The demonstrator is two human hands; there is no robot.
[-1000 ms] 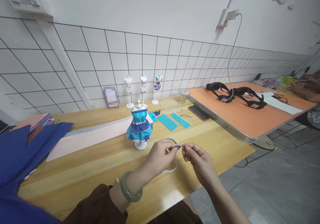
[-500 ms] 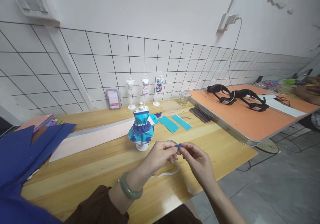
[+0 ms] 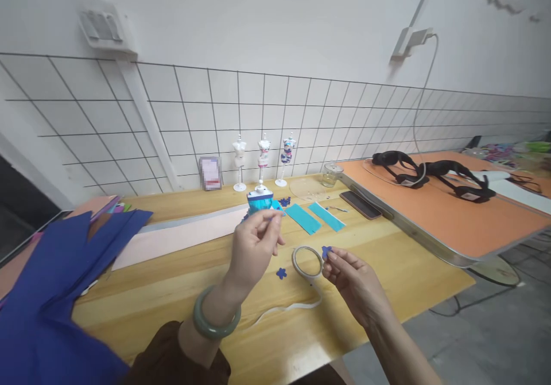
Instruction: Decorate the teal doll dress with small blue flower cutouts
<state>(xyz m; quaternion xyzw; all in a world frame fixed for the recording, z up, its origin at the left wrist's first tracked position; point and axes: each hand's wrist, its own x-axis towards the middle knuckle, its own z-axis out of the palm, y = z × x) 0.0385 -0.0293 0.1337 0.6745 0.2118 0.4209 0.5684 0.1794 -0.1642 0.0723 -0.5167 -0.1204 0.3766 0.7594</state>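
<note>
Between its thumb and fingertips, my right hand (image 3: 350, 273) pinches a small blue flower-shaped piece (image 3: 326, 252). My left hand (image 3: 256, 244) is raised with thumb and fingers pressed together; whatever they hold, if anything, is too small to name. It hides most of the small dress form in a turquoise and blue dress (image 3: 260, 201). Below and between the hands, a roll of tape (image 3: 294, 261) lies on the wooden table, its loose white strip (image 3: 293, 306) trailing left. Another blue flower (image 3: 281, 273) lies left of the roll.
Turquoise pieces (image 3: 303, 218), a phone (image 3: 360, 205) and a glass jar (image 3: 331, 175) lie beyond my hands. Three small dress forms (image 3: 263, 158) stand by the wall. Blue fabric (image 3: 55, 299) covers the left side; an orange table (image 3: 447, 213) with black headsets (image 3: 458, 179) adjoins at right.
My hands have moved apart: the left up and leftward, the right keeping the blue flower. The tape roll and a flower on the table now show. The view has shifted.
</note>
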